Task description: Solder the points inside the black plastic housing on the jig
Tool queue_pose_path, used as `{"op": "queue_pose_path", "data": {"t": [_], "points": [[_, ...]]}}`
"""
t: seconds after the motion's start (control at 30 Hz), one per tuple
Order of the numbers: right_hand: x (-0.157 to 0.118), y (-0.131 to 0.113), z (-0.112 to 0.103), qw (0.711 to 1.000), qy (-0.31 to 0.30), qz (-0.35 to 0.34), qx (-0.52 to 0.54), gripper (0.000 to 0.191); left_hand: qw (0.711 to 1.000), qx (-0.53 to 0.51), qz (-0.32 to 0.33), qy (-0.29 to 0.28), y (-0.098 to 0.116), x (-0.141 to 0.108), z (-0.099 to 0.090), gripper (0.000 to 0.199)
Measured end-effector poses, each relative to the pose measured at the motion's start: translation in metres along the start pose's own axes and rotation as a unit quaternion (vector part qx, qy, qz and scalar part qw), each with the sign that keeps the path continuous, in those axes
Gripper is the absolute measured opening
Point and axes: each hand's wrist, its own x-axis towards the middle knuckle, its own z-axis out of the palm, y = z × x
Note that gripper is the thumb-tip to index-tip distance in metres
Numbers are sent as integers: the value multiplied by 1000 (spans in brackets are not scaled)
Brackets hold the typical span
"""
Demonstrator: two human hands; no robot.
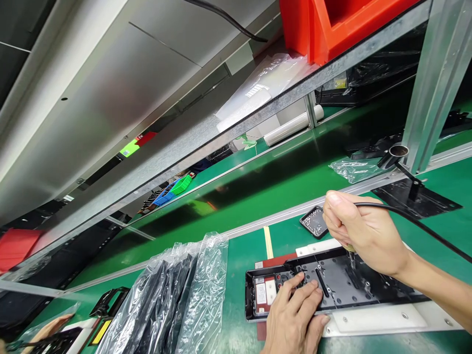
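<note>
A long black plastic housing (339,278) lies open side up, between white fixture strips on the green bench. My left hand (295,314) rests on its left half with fingers spread, pressing on the inside parts. Closed in a fist, my right hand (365,236) grips a corded screwdriver (351,253) pointing down into the housing; most of its body is hidden by my fingers. Its black cable (420,223) runs off to the right. Just behind my right hand sits a small black tray of screws (314,222).
Plastic-bagged black parts (165,295) lie left of the housing. A metal holder (394,155) stands at the right, near a shelf post (435,88). Overhead, a shelf carries a red bin (332,29). Another person's hand (49,329) works at the lower left.
</note>
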Motion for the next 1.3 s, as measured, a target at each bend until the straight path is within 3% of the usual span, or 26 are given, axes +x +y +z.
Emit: {"op": "queue_pose_path", "data": {"t": [1.3], "points": [[0,-3,2,1000,10,-27,-3,49,999,-7,-19,-45,1,-5,-4,42]]}}
